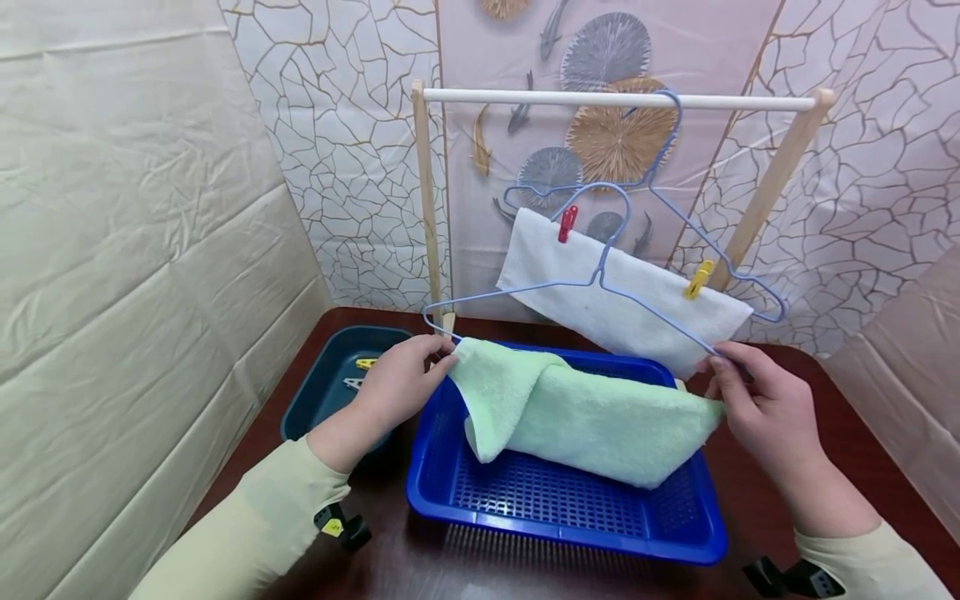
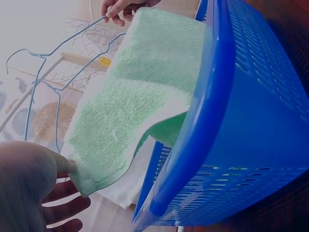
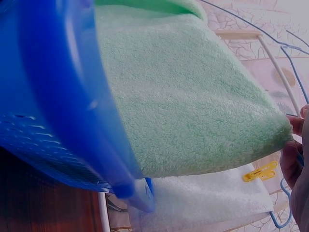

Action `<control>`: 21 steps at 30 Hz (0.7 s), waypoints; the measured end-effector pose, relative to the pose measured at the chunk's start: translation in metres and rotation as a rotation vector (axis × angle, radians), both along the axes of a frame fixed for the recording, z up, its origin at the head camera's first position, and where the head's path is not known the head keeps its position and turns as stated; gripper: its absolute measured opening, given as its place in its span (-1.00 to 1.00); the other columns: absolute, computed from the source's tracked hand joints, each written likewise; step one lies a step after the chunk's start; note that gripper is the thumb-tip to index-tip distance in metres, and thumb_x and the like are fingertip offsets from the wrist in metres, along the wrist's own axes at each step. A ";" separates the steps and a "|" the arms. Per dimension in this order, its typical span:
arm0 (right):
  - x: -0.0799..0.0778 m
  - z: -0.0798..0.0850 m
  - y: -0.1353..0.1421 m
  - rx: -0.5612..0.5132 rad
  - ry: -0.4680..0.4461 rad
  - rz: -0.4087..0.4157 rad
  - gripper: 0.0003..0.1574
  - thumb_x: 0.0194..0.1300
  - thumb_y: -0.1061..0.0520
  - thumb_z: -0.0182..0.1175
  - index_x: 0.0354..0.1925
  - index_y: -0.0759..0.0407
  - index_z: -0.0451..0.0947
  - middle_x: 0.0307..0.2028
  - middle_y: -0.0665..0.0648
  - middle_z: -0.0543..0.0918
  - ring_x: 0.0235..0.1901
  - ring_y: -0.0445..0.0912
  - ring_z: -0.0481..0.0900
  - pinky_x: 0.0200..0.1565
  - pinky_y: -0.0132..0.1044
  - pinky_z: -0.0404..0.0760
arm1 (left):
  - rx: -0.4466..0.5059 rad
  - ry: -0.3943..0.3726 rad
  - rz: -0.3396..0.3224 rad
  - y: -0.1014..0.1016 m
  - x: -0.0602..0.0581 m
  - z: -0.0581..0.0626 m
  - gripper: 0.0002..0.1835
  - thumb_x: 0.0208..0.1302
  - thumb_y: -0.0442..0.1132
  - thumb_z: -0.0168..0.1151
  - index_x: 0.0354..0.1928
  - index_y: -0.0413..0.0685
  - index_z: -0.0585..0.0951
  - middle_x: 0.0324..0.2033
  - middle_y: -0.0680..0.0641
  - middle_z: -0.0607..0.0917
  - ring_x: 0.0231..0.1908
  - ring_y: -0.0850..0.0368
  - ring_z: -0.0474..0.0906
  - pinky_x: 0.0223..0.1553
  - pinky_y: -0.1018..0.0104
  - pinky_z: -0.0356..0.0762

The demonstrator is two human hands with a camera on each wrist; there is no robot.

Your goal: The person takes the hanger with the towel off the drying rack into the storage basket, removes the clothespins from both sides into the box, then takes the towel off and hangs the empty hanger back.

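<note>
A pale green towel (image 1: 607,421) stretches between the two hands above a blue plastic basket (image 1: 562,533), its left part folded over. My left hand (image 1: 393,375) pinches the towel's left corner, with the thumb in front in the left wrist view. With my right hand (image 1: 772,408) I grip the right end of a blue wire hanger (image 1: 525,289) and hold the towel's right corner beneath it. The hanger stands behind the towel, hook upward and off the rod. Its lower bar is mostly hidden by the towel.
Behind, a white towel (image 1: 622,292) hangs from another blue hanger (image 1: 693,223) on the rack's white rod (image 1: 525,97), clipped with a red clothespin (image 1: 567,224) and a yellow clothespin (image 1: 698,279). At left, a dark teal tray (image 1: 311,392) holds clothespins.
</note>
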State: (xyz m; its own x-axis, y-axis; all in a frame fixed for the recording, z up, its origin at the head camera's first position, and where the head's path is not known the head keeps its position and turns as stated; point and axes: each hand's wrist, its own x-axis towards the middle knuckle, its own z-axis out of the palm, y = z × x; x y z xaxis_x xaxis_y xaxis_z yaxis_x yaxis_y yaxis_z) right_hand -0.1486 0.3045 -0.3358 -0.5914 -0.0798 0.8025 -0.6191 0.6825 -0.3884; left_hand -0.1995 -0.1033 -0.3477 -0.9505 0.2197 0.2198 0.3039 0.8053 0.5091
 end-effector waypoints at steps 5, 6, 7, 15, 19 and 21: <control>-0.001 -0.001 0.000 -0.003 0.001 -0.007 -0.69 0.19 0.54 0.23 -0.12 0.34 0.64 -0.29 -0.44 0.55 -0.51 -0.43 0.49 -0.43 -0.66 0.41 | -0.009 0.004 -0.002 0.002 0.001 -0.002 -0.78 0.45 0.00 0.16 -0.03 0.15 0.69 -0.15 0.07 0.70 -0.25 0.13 0.55 -0.20 0.17 0.63; -0.001 -0.001 0.000 -0.004 0.002 -0.008 -0.69 0.19 0.55 0.23 -0.12 0.34 0.64 -0.29 -0.44 0.55 -0.50 -0.44 0.49 -0.42 -0.66 0.41 | -0.012 0.002 -0.004 0.002 0.002 -0.002 -0.78 0.44 0.00 0.16 -0.03 0.15 0.69 -0.15 0.07 0.70 -0.25 0.13 0.55 -0.20 0.17 0.63; -0.001 -0.001 0.000 -0.005 0.003 -0.008 -0.69 0.18 0.55 0.23 -0.12 0.34 0.64 -0.29 -0.44 0.55 -0.50 -0.44 0.49 -0.42 -0.67 0.41 | -0.013 -0.001 -0.005 0.003 0.002 -0.002 -0.78 0.44 0.00 0.17 -0.03 0.16 0.69 -0.14 0.07 0.70 -0.25 0.13 0.56 -0.19 0.16 0.63; -0.001 -0.002 0.000 -0.006 0.005 -0.008 -0.68 0.18 0.55 0.24 -0.11 0.35 0.64 -0.28 -0.44 0.55 -0.50 -0.45 0.48 -0.42 -0.67 0.41 | -0.022 -0.024 -0.015 0.008 0.007 -0.003 -0.77 0.43 0.00 0.19 0.00 0.17 0.70 -0.05 0.07 0.70 -0.18 0.12 0.59 -0.13 0.15 0.63; 0.000 -0.001 0.000 -0.007 0.007 -0.002 -0.68 0.18 0.55 0.24 -0.10 0.37 0.64 -0.28 -0.45 0.55 -0.51 -0.44 0.49 -0.44 -0.66 0.41 | -0.036 -0.016 -0.028 0.010 0.008 -0.006 -0.78 0.42 0.00 0.19 -0.01 0.18 0.70 -0.09 0.09 0.70 -0.18 0.16 0.59 -0.11 0.17 0.63; 0.000 -0.001 0.000 -0.007 0.008 0.001 -0.68 0.19 0.55 0.23 -0.10 0.37 0.64 -0.28 -0.45 0.56 -0.52 -0.45 0.49 -0.44 -0.66 0.41 | -0.039 -0.015 -0.041 0.011 0.009 -0.007 -0.78 0.42 0.00 0.20 -0.01 0.18 0.70 -0.11 0.10 0.71 -0.18 0.18 0.59 -0.11 0.17 0.63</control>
State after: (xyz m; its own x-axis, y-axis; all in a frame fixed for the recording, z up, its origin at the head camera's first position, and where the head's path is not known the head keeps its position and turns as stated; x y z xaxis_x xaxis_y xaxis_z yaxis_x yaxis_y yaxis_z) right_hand -0.1486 0.3050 -0.3370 -0.5848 -0.0749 0.8077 -0.6228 0.6795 -0.3879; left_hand -0.1907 -0.0920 -0.3549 -0.9438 0.2664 0.1958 0.3292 0.8118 0.4824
